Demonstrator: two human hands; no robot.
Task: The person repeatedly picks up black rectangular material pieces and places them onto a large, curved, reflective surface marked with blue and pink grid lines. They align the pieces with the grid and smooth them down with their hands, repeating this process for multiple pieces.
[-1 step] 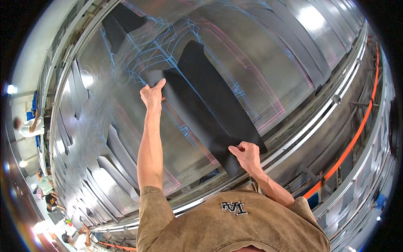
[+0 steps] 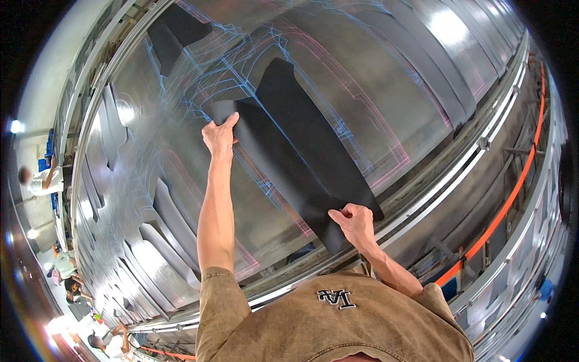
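A long black flexible sheet (image 2: 307, 133) lies on the wide metallic work surface (image 2: 377, 90), in front of me. Its left part is lifted and bent up. My left hand (image 2: 220, 134) pinches the far left corner between thumb and fingers. Close to the near edge, my right hand (image 2: 354, 223) is closed on the sheet's near end, thumb and fingers pressed together. A faint blue line runs lengthwise down the sheet. Blue and pink outlines (image 2: 386, 148) cover the surface around it. What the sheet is made of, I cannot tell.
Another black piece (image 2: 172, 39) lies at the far left. Grey flat pieces (image 2: 160, 256) are laid out at left, more (image 2: 416, 54) at far right. A metal rail (image 2: 446, 172) borders the near edge, with an orange strip (image 2: 512, 202) beyond. Other people (image 2: 45, 181) stand along the left.
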